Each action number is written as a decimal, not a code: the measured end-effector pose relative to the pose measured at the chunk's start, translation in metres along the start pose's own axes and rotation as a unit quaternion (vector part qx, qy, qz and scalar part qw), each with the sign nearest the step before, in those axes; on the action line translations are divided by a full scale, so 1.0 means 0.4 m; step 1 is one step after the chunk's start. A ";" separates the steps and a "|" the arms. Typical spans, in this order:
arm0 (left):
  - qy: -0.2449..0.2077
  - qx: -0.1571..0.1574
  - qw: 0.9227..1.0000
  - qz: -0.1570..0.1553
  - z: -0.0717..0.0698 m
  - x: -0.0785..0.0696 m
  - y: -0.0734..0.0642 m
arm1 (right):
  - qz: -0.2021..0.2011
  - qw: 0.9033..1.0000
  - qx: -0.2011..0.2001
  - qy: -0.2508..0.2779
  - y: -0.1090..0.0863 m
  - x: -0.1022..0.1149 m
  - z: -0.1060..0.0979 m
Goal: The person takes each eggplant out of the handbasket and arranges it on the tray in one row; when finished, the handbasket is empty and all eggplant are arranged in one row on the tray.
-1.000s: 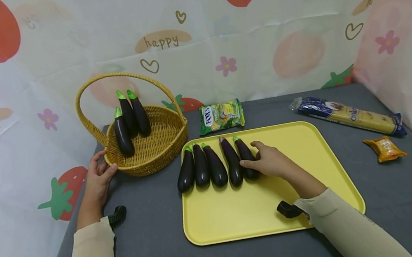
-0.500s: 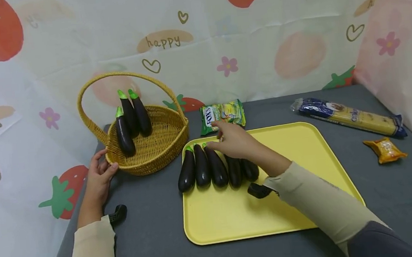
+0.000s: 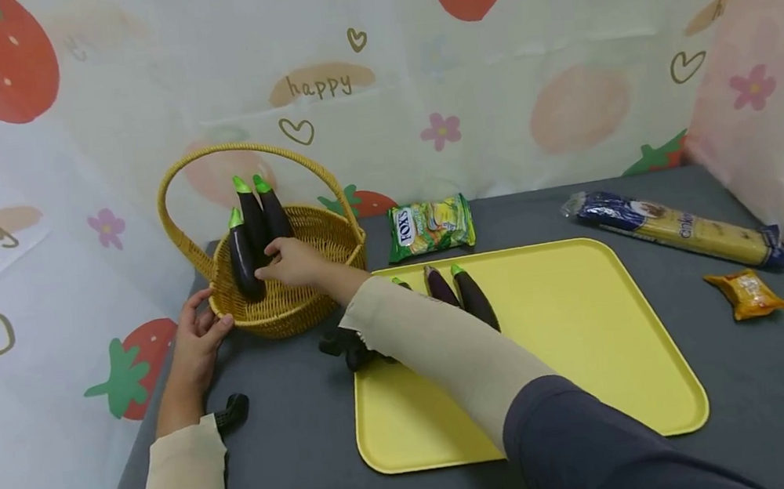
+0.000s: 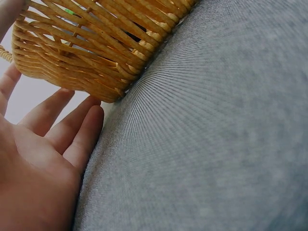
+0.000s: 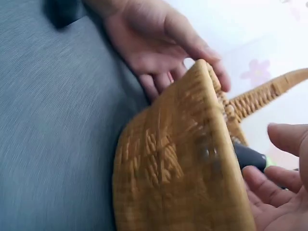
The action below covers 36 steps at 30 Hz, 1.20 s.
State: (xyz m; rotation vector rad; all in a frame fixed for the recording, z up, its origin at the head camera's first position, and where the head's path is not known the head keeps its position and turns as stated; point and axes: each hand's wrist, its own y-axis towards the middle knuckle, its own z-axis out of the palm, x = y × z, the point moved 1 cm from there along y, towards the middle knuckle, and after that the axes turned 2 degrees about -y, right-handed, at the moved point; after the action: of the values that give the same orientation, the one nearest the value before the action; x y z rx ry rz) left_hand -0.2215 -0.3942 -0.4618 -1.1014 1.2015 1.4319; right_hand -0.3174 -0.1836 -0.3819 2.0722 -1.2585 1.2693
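A wicker basket point(image 3: 279, 318) with a tall handle holds three eggplants point(image 3: 243, 259), standing on end at its left back side. My left hand point(image 3: 200, 338) grips the left rim; the thumb hooks over the edge and the fingers lie along the outer wall in the left wrist view. Above the basket's opening is my right hand point(image 3: 298, 265), beside the eggplants. Its thumb and fingers are apart in the right wrist view, with nothing between them. More eggplants point(image 3: 475, 299) lie in a row on the yellow tray point(image 3: 573, 353), partly hidden by my right sleeve.
Behind the tray lies a green candy bag point(image 3: 431, 227). A long blue and yellow packet point(image 3: 677, 229) and a small orange packet point(image 3: 747, 294) lie at the right on the grey cloth point(image 3: 299, 458). A printed curtain point(image 3: 492, 109) hangs behind.
My right hand has moved left from the eggplants on the tray, across the row, to the inside of the basket. The left hand keeps its place at the rim.
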 end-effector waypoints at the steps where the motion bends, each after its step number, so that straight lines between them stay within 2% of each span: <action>1: 0.000 0.002 1.000 -0.001 -0.004 0.003 -0.008 | 0.011 1.000 0.000 -0.001 0.010 0.004 0.027; 5: 0.003 0.006 1.000 -0.003 -0.018 0.012 -0.038 | 0.061 0.998 0.009 -0.018 0.033 0.017 0.115; 9: 0.006 0.014 1.000 -0.001 -0.017 0.017 -0.042 | 0.089 0.996 0.022 0.018 0.045 0.018 0.148; 16: -0.003 0.022 1.000 0.013 -0.007 0.016 -0.020 | 0.096 0.987 0.071 0.109 0.048 0.016 0.132; 20: -0.010 0.022 1.000 0.016 -0.007 0.012 -0.017 | 0.072 0.984 0.085 0.142 0.039 0.026 0.129; 24: -0.010 0.024 1.000 0.016 -0.005 0.008 -0.008 | 0.054 0.976 0.103 0.184 0.034 0.030 0.117; 27: -0.012 0.026 0.999 0.016 -0.005 0.009 0.000 | 0.054 0.972 0.125 0.193 0.033 0.028 0.107; 28: -0.013 0.025 0.999 0.016 -0.005 0.009 0.001 | 0.054 0.973 0.127 0.186 0.033 0.029 0.106; 32: -0.012 0.020 1.000 0.014 -0.004 0.009 0.003 | 0.057 0.984 0.092 0.138 0.033 0.030 0.107; 36: -0.007 0.014 1.000 0.013 -0.002 0.004 0.007 | 0.053 0.988 0.050 0.135 0.019 0.034 0.081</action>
State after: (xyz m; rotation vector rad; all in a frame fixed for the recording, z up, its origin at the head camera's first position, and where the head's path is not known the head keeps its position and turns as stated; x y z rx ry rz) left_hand -0.2244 -0.3949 -0.4632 -1.0587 1.2251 1.4369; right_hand -0.3055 -0.2171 -0.3874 1.8408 -1.2153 1.6290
